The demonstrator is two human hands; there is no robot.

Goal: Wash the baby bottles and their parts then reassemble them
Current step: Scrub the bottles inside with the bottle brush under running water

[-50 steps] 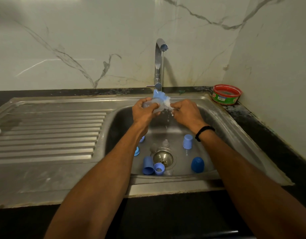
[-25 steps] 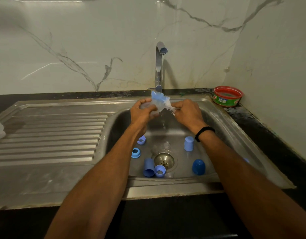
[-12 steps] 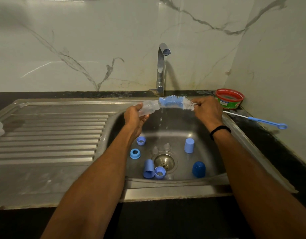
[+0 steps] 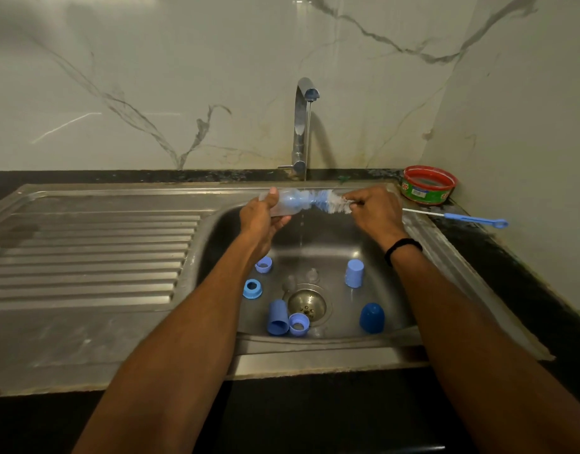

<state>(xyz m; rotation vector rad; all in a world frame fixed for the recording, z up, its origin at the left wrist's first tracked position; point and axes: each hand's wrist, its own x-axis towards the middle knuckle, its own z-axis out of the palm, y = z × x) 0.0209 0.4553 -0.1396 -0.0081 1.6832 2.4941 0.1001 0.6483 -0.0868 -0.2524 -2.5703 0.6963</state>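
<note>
**Q:** Where is the bottle [image 4: 287, 204]?

**A:** It is held level above the back edge of the sink [image 4: 314, 352]. The left hand [image 4: 262, 221] wraps around its clear body. The right hand [image 4: 375, 211] pinches the stem of a blue brush [image 4: 327, 201], whose bristles sit partly inside the neck.

**Q:** How much is done?

**A:** Little, I judge. Blue caps [image 4: 372, 317], screw rings [image 4: 252, 289] and clear teats [image 4: 312, 275] lie loose around the drain [image 4: 307, 303]. Nothing is reassembled. The tap [image 4: 301, 126] runs thinly.

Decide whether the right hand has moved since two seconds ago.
Yes. The right hand, holding the brush, has shifted rightward, away from the tap toward the red tub.
</note>
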